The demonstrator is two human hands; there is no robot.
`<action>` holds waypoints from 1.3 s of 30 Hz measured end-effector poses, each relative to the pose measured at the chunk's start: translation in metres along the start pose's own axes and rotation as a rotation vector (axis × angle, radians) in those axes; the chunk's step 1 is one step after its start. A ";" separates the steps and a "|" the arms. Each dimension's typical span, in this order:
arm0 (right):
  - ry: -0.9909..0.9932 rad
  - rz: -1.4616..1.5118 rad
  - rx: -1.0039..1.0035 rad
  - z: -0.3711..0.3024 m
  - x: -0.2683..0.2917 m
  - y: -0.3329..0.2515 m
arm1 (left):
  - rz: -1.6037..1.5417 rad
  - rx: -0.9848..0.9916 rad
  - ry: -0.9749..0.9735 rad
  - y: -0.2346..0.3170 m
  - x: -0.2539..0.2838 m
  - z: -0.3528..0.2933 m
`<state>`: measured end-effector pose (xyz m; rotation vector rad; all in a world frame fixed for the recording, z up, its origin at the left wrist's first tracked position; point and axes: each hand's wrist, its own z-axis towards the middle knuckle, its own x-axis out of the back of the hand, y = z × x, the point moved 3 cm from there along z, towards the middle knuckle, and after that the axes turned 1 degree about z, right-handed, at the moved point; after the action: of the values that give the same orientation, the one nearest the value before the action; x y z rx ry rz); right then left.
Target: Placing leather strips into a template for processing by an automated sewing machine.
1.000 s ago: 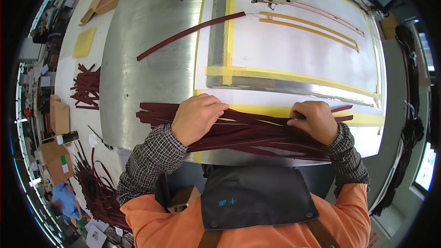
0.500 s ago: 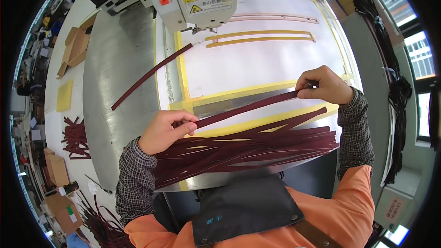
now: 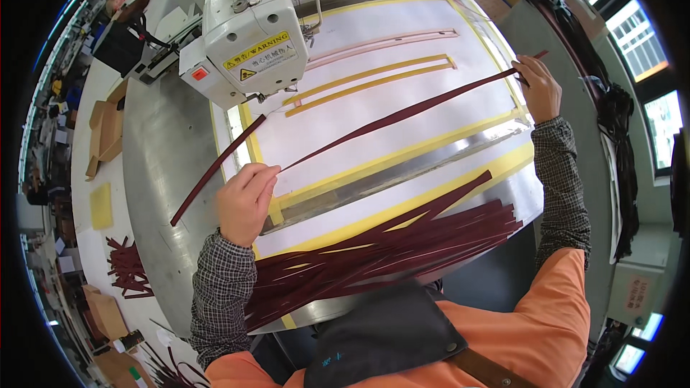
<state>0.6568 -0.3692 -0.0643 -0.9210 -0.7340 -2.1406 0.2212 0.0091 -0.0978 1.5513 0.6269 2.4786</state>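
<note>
Metal worktop (image 3: 154, 172) curves off at left, bearing a white sheet (image 3: 359, 154) and, along its near edge, a strip pile (image 3: 388, 262). One strip (image 3: 408, 110) spans open room above the sheet, left hand (image 3: 248, 201) and right hand (image 3: 540, 90) pinching near its ends.

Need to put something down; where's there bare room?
Bare metal tabletop left of the lone maroon strip; white panel between the held strip and the lower yellow tape. Crowded: the front edge, where the strip pile lies.
</note>
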 end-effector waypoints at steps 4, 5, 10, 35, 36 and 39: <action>-0.264 0.215 -0.160 -0.012 -0.038 -0.049 | 0.184 -0.192 0.129 0.000 -0.038 0.006; -0.332 0.343 -0.183 -0.008 -0.042 -0.077 | 0.182 -0.201 0.122 0.000 -0.041 0.007; -0.321 0.996 0.025 0.021 -0.023 -0.236 | 0.119 -0.177 0.127 0.012 -0.053 0.014; -0.443 1.196 0.166 0.043 -0.045 -0.361 | -0.747 0.557 -0.013 -0.043 -0.064 0.007; -0.462 1.206 0.189 0.039 -0.046 -0.362 | -0.776 0.562 0.005 -0.041 -0.068 0.005; -0.414 1.285 0.206 0.035 -0.050 -0.359 | -0.814 0.599 0.062 -0.044 -0.077 -0.002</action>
<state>0.4221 -0.1084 -0.1624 -1.2473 -0.3356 -0.7496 0.2506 0.0225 -0.1804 1.0104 1.7135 1.7812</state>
